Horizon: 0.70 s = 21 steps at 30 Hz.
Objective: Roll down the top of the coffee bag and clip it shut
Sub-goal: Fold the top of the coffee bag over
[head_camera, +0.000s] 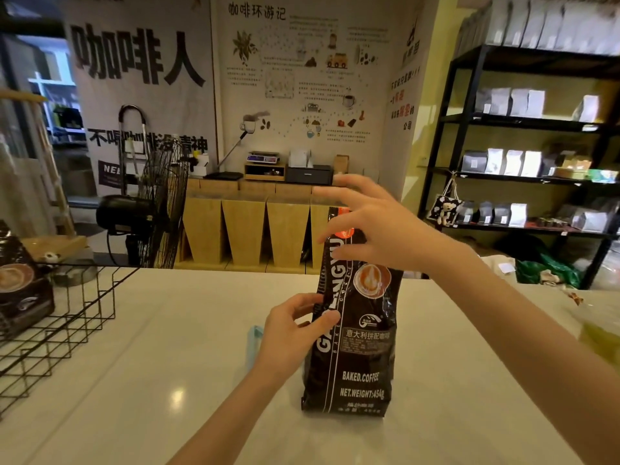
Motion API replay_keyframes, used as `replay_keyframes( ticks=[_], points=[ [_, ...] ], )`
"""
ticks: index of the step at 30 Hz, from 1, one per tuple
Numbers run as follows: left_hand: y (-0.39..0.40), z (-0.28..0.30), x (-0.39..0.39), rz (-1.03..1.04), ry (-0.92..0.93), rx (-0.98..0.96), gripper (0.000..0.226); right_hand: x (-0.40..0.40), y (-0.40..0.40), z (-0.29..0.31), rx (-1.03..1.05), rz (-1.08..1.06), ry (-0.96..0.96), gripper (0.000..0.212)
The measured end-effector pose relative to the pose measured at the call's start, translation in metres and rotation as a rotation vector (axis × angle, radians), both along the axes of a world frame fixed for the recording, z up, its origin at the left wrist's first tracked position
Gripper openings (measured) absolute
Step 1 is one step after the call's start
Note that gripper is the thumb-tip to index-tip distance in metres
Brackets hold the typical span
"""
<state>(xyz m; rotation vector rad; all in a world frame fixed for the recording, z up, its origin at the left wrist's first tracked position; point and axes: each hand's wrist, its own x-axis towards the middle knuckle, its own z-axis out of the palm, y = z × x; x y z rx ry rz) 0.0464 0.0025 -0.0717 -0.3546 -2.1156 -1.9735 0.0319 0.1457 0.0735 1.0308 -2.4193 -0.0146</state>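
A tall black coffee bag (355,357) with white lettering stands upright on the white counter (167,380), a little right of centre. My left hand (292,330) grips the bag's left edge at mid-height, thumb on the front. Up at the bag's top, my right hand (375,226) has its fingers spread, thumb and fingers around the upper part, covering most of it. A pale blue clip (254,344) lies on the counter just left of my left hand, partly hidden behind it.
A black wire basket (67,330) stands on the counter's left side with another dark coffee bag (20,290) in it. A black floor fan (147,209) and wooden cabinets stand beyond the counter. Shelves with bags fill the right.
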Motion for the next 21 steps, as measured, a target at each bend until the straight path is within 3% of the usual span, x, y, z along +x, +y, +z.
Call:
replay_keyframes(
  ticks=[4,7,14,21],
  points=[
    [-0.001,0.0,0.0,-0.002,0.016,-0.002,0.028,-0.017,-0.017,0.006,0.239,-0.071,-0.168,0.028],
    [-0.001,0.001,0.002,-0.013,0.018,0.021,0.026,-0.022,-0.021,0.008,0.328,-0.118,-0.18,0.029],
    [0.001,0.0,-0.001,-0.016,-0.015,0.051,0.012,-0.027,-0.021,0.009,0.335,-0.104,-0.097,0.015],
    [0.006,-0.004,-0.002,0.038,-0.038,0.106,0.018,-0.031,-0.017,0.007,0.294,-0.038,-0.153,0.017]
  ],
)
